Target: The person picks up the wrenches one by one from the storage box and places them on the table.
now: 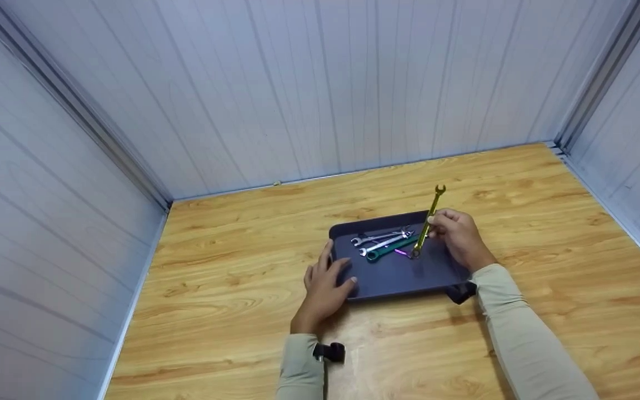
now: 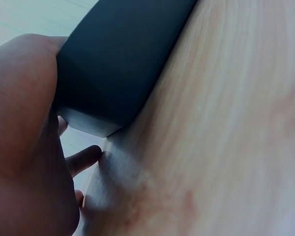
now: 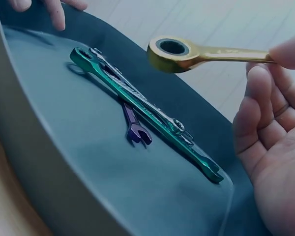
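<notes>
My right hand [image 1: 459,236] pinches a gold ratcheting combination wrench [image 1: 429,216] between thumb and fingers, holding it raised over the tray's right part. Its open end points up and away in the head view; the ring end [image 3: 172,48] hangs over the tray in the right wrist view. My left hand [image 1: 325,283] holds the dark tray [image 1: 392,280] at its left wall, some fingers inside the rim and others outside. In the tray, a green wrench [image 3: 142,113] lies beside silver wrenches [image 1: 384,243], with a purple wrench [image 3: 132,124] partly under them.
The tray stands on a wood-grain table [image 1: 214,289]. Pale panel walls [image 1: 298,94] enclose the table at the back and both sides. A black strap device [image 1: 329,352] is on the left wrist, another [image 1: 460,292] beneath the right one.
</notes>
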Demonstrator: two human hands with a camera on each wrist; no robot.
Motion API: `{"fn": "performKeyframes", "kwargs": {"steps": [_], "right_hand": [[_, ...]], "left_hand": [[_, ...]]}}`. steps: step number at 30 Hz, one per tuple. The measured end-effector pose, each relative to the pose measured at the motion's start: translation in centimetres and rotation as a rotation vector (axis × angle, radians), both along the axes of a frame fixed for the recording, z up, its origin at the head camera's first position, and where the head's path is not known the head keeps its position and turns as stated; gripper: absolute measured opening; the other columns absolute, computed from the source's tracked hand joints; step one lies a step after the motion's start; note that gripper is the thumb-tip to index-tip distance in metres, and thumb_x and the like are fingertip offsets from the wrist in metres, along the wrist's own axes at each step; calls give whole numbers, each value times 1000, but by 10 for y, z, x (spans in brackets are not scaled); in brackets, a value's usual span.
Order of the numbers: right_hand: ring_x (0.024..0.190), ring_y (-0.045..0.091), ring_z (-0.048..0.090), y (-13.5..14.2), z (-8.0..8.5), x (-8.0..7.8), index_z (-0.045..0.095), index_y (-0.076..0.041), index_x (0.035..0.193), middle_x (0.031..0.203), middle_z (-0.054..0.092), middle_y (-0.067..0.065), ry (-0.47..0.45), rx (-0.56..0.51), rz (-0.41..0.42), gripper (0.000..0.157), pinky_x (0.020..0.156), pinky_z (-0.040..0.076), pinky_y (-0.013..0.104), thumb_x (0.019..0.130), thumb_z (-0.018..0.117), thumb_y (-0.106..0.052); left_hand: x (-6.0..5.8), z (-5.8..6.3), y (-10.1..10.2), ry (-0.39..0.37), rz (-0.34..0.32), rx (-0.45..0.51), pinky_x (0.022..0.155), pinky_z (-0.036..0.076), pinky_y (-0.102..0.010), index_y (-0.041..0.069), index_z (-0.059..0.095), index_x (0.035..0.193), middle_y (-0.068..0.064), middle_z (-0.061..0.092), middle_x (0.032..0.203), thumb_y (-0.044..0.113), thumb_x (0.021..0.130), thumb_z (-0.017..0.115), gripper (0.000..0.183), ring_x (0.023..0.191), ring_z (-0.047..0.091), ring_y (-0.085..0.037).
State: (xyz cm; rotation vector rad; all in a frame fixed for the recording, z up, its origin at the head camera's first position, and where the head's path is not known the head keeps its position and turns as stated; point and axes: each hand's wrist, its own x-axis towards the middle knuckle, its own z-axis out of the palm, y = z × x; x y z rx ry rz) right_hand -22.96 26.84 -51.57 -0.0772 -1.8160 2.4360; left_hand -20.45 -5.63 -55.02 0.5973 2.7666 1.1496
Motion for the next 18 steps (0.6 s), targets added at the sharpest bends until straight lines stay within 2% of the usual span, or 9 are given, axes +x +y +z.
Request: {"fn": "performKeyframes", "kwargs": {"steps": [6, 11, 18], "right_hand": [[60, 13, 62, 1, 0, 1, 62, -4, 78, 71, 65, 4, -11, -55, -26, 18, 63, 54, 27, 96, 59, 0], [62, 13, 63, 3, 3, 4, 66, -4, 81, 73, 65, 4, -16, -48, -53, 19, 63, 55, 26, 97, 57, -2], [62, 14, 63, 9, 9, 9, 69, -4, 82, 73, 67, 6, -4, -18, -141, 20, 63, 55, 27, 98, 57, -4]], "left_hand": [[0, -1, 1, 4, 1, 8, 115, 0, -60, 17, 58, 140, 3, 5, 168, 38, 95, 61, 50, 147, 22, -36], [-1, -2, 5, 8, -7, 6, 115, 0, -60, 17, 58, 140, 2, 6, 168, 38, 95, 61, 49, 146, 23, -37], [-4, -1, 8, 20, -22, 3, 116, 0, -60, 16, 59, 140, 2, 6, 168, 38, 95, 61, 50, 146, 23, -38]]}}
